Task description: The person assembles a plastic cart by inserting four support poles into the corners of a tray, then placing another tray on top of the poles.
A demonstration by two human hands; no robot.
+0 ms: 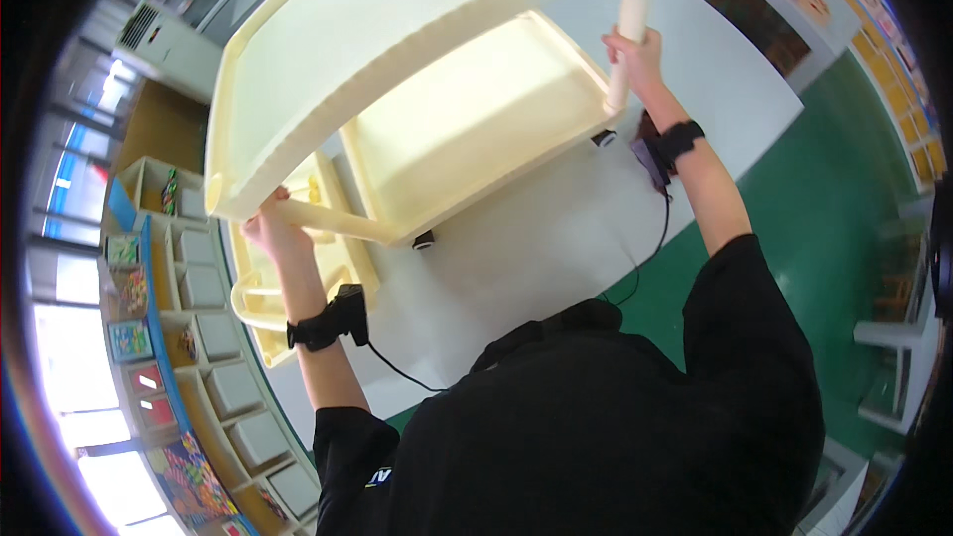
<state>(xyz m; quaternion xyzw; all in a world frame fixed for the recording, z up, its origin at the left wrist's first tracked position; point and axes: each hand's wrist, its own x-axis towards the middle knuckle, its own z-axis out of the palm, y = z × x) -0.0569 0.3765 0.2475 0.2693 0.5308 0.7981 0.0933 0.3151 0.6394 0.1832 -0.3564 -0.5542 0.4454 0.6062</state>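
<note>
A cream plastic two-tier cart stands on a white table (536, 238), with its upper tray (397, 5) over its lower tray (486, 119). Round posts join the trays, and dark caster wheels (424, 239) show under the near edge. My left hand (280, 230) is closed round the left post (338, 222), close under the corner of the upper tray, which partly hides the fingers. On the other side, my right hand (637, 55) wraps round the right post (632, 8) between the two trays. Both arms are stretched forward.
More cream plastic pieces (260, 310) lie at the table's left, partly under the cart. Shelves with white bins (236, 389) line the left side. A dark strap device (650, 161) with a cable lies near my right wrist. Green floor (824, 199) shows at right.
</note>
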